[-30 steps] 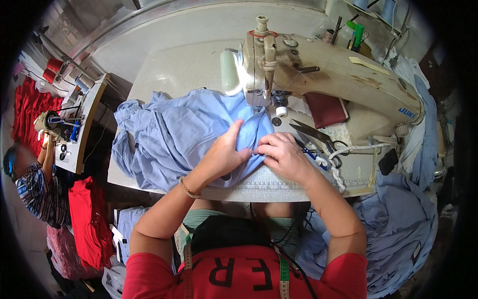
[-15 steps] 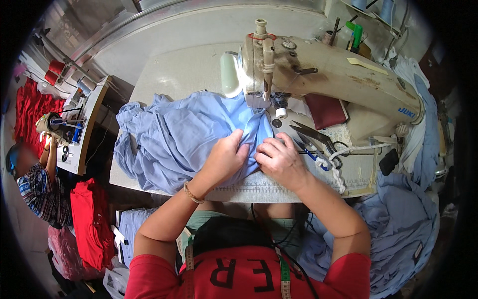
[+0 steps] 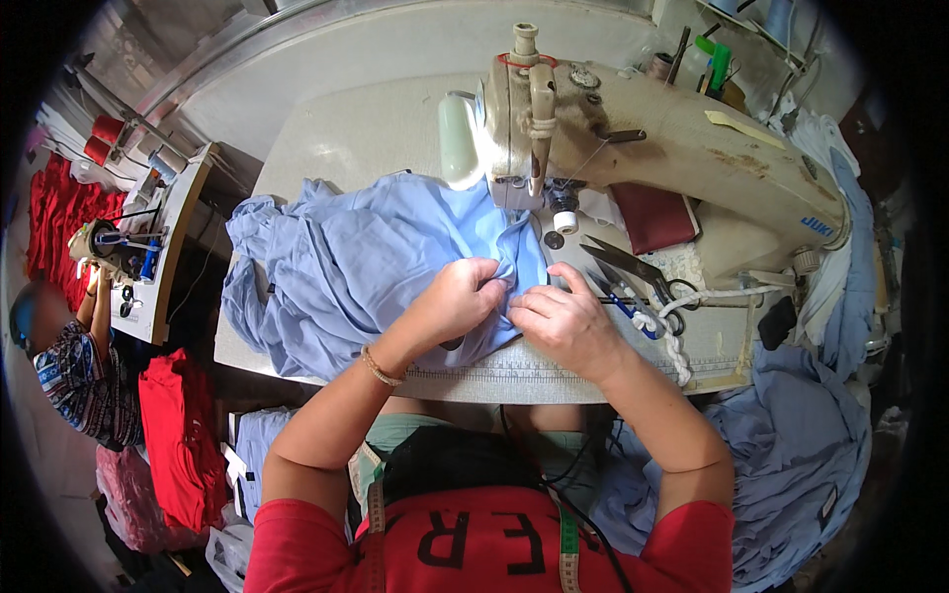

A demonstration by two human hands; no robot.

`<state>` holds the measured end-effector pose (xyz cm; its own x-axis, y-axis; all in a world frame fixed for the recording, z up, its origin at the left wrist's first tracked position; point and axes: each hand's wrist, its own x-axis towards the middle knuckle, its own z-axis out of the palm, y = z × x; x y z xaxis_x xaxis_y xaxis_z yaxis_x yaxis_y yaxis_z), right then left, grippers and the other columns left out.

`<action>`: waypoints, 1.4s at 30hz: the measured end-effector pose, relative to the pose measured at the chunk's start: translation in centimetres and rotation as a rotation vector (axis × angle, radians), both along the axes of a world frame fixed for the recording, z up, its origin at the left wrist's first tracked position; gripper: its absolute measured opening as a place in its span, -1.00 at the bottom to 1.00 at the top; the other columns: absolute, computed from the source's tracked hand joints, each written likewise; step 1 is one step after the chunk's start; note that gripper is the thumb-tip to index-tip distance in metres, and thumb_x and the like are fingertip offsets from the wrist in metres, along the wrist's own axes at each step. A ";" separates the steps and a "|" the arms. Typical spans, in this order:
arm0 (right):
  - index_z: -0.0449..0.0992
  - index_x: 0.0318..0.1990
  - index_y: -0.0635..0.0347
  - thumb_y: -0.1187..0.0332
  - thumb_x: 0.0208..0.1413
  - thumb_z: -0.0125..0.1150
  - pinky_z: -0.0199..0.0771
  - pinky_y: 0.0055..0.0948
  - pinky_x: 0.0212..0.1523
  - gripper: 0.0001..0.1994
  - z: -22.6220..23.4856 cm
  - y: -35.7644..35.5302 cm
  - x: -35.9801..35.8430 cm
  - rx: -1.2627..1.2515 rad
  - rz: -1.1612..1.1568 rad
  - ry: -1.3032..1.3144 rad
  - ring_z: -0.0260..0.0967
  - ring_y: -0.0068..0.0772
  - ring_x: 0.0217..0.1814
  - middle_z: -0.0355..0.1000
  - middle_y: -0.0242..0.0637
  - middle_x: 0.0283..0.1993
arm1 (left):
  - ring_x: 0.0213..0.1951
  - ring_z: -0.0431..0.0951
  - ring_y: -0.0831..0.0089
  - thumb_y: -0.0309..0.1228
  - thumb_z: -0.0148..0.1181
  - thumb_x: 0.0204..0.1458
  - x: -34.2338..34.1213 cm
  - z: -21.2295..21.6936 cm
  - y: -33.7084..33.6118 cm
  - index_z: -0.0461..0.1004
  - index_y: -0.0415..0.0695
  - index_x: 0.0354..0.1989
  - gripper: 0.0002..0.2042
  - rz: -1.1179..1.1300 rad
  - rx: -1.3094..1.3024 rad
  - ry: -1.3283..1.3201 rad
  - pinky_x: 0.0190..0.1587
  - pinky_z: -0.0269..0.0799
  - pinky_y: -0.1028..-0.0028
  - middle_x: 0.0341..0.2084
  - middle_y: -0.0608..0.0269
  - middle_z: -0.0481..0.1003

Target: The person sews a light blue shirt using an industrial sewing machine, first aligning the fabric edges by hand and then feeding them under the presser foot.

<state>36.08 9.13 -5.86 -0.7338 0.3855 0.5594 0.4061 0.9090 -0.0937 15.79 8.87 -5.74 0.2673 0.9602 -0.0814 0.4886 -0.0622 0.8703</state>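
A light blue garment (image 3: pixel 366 247) lies bunched on the sewing table, its right part running up under the needle area of a beige sewing machine (image 3: pixel 682 138). My left hand (image 3: pixel 463 296) pinches a fold of it just in front of the machine head. Close beside it, my right hand (image 3: pixel 563 318) grips the garment's right edge, thumb and fingers closed on the cloth, the index finger a little raised. The two hands nearly touch. The fingertips are partly hidden in the folds.
Right of my hands lie black scissors (image 3: pixel 633 265), a white braided cord (image 3: pixel 674 346) and a dark red flat item (image 3: pixel 652 217). A pale green lamp (image 3: pixel 458 138) glows beside the machine. More blue cloth (image 3: pixel 781 455) hangs at right. At far left a person (image 3: pixel 84 366) works at another machine.
My left hand has shifted slightly right along the garment, closer to my right hand. The cloth near the table's front edge has drawn back a little. The view has moved slightly.
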 end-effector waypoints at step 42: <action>0.48 -0.45 0.07 0.44 -0.16 0.18 0.24 -0.16 0.15 -0.93 0.4 0.0 0.3 -0.059 0.009 -0.001 0.41 -0.44 -0.29 0.37 -0.41 -0.44 | -0.42 0.47 0.03 -0.39 0.13 0.04 1.1 1.6 -0.9 0.43 -0.27 -0.48 -0.82 -0.114 0.400 0.380 -0.35 0.40 0.21 -0.50 -0.01 0.37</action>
<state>36.36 9.12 -5.51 -0.7382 0.4109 0.5349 0.3978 0.9057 -0.1466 16.87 8.01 -4.18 0.3940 0.9028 0.1724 0.7339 -0.4220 0.5323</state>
